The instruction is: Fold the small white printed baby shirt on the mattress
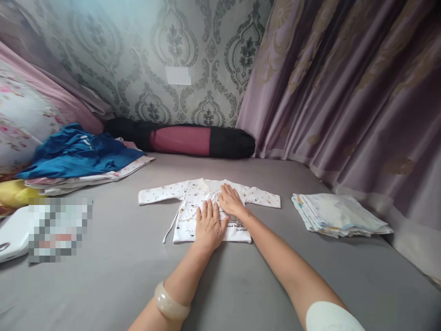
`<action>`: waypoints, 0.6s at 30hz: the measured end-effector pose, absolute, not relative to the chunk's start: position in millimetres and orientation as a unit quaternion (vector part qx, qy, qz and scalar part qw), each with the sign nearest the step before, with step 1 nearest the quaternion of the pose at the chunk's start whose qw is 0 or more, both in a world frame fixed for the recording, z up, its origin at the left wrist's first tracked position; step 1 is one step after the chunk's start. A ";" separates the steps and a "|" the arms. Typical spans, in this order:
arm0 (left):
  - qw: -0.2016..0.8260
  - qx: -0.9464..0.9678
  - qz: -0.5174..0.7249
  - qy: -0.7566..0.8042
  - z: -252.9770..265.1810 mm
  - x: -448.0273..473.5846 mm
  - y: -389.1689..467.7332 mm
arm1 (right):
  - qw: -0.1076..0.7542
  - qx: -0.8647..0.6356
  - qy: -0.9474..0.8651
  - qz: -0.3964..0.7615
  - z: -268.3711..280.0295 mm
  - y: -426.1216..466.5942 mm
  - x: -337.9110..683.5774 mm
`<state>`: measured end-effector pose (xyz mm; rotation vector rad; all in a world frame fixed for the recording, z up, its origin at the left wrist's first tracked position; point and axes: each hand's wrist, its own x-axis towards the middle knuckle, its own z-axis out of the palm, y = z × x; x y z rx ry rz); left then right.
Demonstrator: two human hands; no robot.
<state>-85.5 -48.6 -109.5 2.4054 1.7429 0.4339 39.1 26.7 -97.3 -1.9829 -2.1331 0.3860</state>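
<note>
2 hands (211, 226) on 1 wht shirt (191, 208)

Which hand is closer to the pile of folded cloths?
Right. The right hand lies on the baby shirt, on the side toward the folded cloths; the left hand lies nearer the hem, farther away.

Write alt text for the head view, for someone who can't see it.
A person's left hand and right hand rest flat on a small, printed white shirt laid out on a grey sheet. Folded cloths lie at right, a blue garment at left.
</note>
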 end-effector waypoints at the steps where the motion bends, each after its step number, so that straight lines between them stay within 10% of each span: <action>1: 0.066 0.799 0.140 0.581 -110.3 -84.7 -49.4 | 0.099 -0.679 -0.715 0.132 -96.9 32.1 37.8; 18: 0.016 0.758 0.184 0.626 -91.9 -90.5 -46.6 | 0.061 -0.687 -0.715 0.116 -80.7 57.6 26.0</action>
